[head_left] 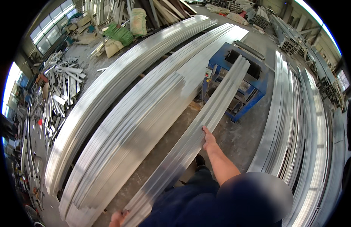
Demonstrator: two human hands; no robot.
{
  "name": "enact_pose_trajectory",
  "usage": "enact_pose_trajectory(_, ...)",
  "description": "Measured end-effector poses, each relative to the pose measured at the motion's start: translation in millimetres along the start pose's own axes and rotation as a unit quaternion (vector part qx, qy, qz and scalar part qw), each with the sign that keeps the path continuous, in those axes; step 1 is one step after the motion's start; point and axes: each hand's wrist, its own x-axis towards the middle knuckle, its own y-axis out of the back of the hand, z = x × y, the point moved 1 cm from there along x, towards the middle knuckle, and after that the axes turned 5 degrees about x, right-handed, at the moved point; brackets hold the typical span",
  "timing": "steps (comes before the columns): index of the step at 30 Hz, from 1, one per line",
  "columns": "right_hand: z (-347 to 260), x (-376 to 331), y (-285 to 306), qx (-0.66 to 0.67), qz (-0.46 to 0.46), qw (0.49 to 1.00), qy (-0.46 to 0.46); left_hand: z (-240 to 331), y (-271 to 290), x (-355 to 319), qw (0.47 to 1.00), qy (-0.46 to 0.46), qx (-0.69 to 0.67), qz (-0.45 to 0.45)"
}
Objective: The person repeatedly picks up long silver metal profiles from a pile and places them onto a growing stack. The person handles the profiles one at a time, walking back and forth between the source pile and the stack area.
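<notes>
Several long silver metal profiles (200, 109) lie side by side as one bundle, running from the lower edge up to the right. My right hand (209, 140) is closed on the bundle's right edge near the middle, thumb on top and the other fingers hidden beneath. At the near end, by the lower edge, my left hand (118, 218) grips the same profiles from the left side, partly cut off by the picture's rim. The far end of the bundle lies over a blue metal machine frame (258, 85) with dark openings in its top.
Long stacks of silver profiles (118, 128) run along the left, with another stack (103, 90) beyond. More profiles (275, 113) lie to the right. Metal offcuts (63, 81) are heaped at far left. Sacks (120, 36) and leaning lengths stand at the back.
</notes>
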Motion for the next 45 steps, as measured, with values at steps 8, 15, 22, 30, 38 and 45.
enact_pose_trajectory(8, -99, -95, -13, -0.032, 0.047, 0.992, 0.111, 63, 29, 24, 0.976, -0.017, -0.09, 0.197)
enact_pose_trajectory(15, -294, -188, -31, -0.114, 0.037, 0.918, 0.379, 142, 13, 35, 0.912, 0.032, -0.244, 0.328)
enact_pose_trajectory(22, -383, -303, -65, -0.134, 0.221, 0.791, 0.554, 113, -105, 54, 0.96, 0.124, -0.246, -0.048)
enact_pose_trajectory(30, -432, -318, -89, -0.217, -0.019, 0.649, 0.729, 80, -119, 42, 0.917, 0.159, -0.366, 0.022)
enact_pose_trajectory(38, -340, -321, -180, -0.493, -0.19, 0.499, 0.687, 90, 119, -17, 0.805, 0.054, -0.277, 0.522)
enact_pose_trajectory(45, -237, -320, -222, -0.753, -0.242, 0.208, 0.576, 106, 313, -174, 0.57, -0.08, -0.025, 0.818)
